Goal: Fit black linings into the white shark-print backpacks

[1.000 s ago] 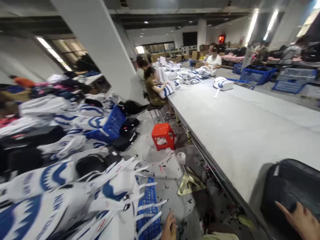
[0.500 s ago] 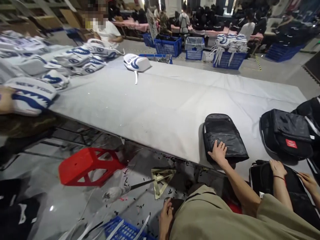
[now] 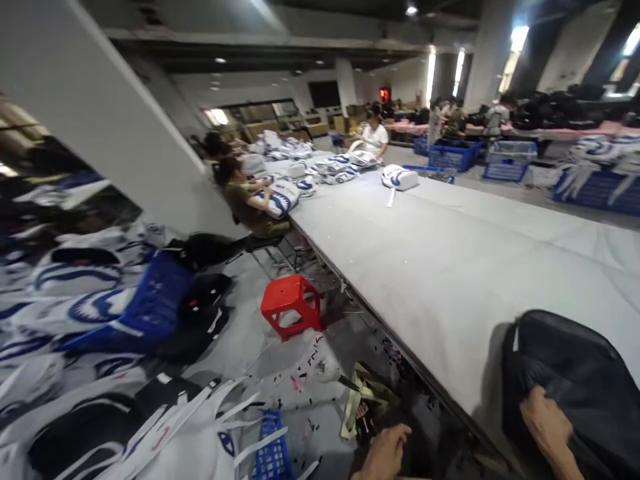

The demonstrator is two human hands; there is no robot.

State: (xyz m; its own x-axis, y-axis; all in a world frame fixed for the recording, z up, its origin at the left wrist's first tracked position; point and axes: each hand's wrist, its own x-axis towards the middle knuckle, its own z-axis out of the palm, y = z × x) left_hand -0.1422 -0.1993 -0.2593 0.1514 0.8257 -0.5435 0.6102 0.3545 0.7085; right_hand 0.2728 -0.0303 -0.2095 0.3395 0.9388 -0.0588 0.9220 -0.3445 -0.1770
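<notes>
Two bare hands showed at the foot of the frame: the left hand (image 3: 385, 452) at about six o'clock, the right hand (image 3: 546, 421) at about five o'clock. The right forearm (image 3: 567, 465) ran bare from the wrist to the picture's lower edge. Motion blur softened both hands, leaving nails and finer marks unreadable. A sliver of khaki cloth (image 3: 403, 477) by the left wrist was too slight to identify.

- One head-worn view looks forward and down, tilted, along the long grey cloth-covered tabletop (image 3: 450, 267).
- Nearest: left hand (image 3: 385, 455) and right hand (image 3: 547, 417) at the bottom border.
</notes>
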